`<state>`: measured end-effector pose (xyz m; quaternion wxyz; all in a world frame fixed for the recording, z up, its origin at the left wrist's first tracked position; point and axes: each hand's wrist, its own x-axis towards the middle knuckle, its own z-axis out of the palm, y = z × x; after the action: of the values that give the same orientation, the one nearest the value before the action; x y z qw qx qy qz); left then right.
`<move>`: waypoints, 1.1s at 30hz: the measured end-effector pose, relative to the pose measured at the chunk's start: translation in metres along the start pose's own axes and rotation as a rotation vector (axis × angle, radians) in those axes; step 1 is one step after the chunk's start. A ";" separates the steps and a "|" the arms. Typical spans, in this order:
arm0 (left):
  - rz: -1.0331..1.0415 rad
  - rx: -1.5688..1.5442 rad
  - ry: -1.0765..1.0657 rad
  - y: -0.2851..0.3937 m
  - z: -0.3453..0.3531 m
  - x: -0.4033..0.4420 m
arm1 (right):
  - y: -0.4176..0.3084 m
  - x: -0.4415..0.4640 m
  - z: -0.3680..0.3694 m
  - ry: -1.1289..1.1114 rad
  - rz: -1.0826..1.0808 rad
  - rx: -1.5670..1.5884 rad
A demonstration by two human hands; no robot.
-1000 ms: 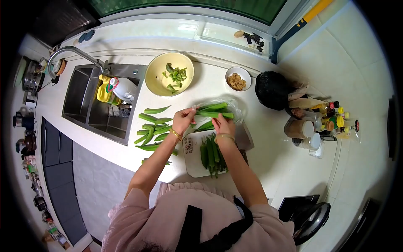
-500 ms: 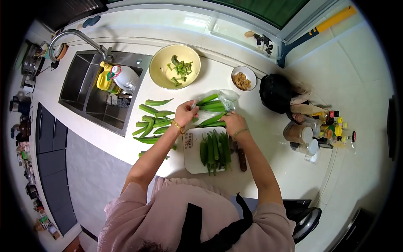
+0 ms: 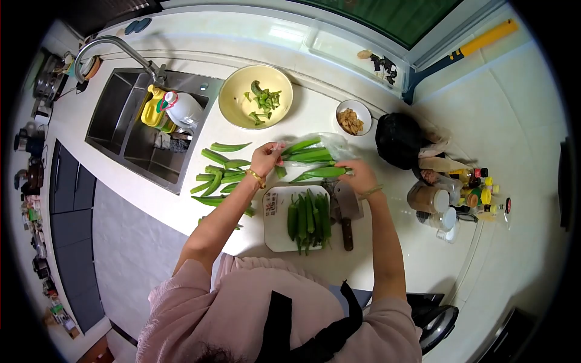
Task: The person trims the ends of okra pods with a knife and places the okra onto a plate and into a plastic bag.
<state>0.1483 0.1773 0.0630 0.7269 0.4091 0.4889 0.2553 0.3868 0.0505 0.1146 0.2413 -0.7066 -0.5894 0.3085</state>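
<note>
My left hand (image 3: 267,160) pinches the near-left edge of a clear plastic bag (image 3: 336,145), which has several okra pods (image 3: 310,155) inside it. Between the fingers of my right hand (image 3: 358,176) is the end of an okra pod (image 3: 324,172), lying just in front of the bag. Closer to my body, a white tray (image 3: 277,233) holds a row of dark green okra (image 3: 309,218). A cleaver (image 3: 347,202) with a wooden handle lies at the tray's right side. More okra pods (image 3: 214,179) are spread on the counter left of my left hand.
A yellow bowl (image 3: 233,106) with green trimmings and a small white bowl (image 3: 362,111) of brown pieces stand behind. The sink (image 3: 118,136) at left holds bottles. A black bag (image 3: 398,141), jars (image 3: 428,197) and sauce bottles stand at right.
My right hand has moved right and toward me, from the bagged okra to a pod in front of the bag. More of the cleaver shows. The camera view has shifted.
</note>
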 end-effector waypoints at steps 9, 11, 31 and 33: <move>-0.056 -0.017 -0.004 -0.003 0.006 -0.009 | -0.019 0.035 0.022 0.046 0.054 -0.011; -0.062 -0.057 -0.004 -0.001 0.009 -0.012 | -0.030 0.037 0.025 0.013 0.077 -0.137; 0.016 -0.050 -0.005 -0.009 0.004 -0.006 | 0.005 -0.003 0.034 0.463 0.020 -0.483; 0.148 0.110 0.055 -0.011 0.003 -0.006 | 0.011 -0.004 0.033 0.485 0.006 -0.443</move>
<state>0.1481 0.1659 0.0574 0.6687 0.4762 0.4907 0.2921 0.3701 0.0438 0.0852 0.2142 -0.7965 -0.5655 -0.0038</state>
